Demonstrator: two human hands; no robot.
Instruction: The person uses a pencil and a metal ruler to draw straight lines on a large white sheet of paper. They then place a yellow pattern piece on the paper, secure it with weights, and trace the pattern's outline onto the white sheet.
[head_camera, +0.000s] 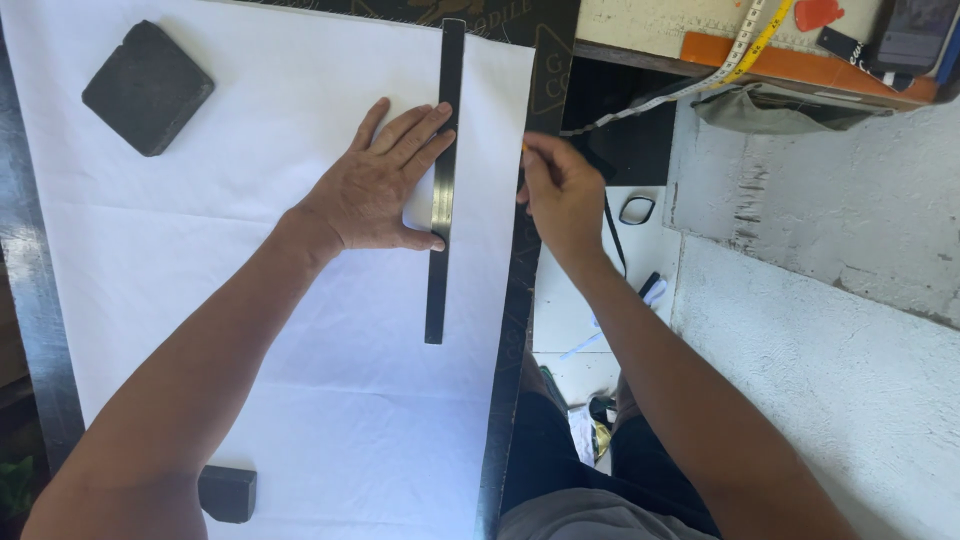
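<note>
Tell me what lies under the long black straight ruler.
The long black straight ruler lies on the white paper sheet, pressed by the left hand. Its far tip overlaps the dark table. Any marks beneath it are hidden.

I see a dark tabletop (25, 300) at left w/ a glossy edge. Rough grey concrete wall (830, 300) at right, white tiled floor (565, 320) below. Cluttered shelf (800, 65) top right. Bright, even daylight.
</note>
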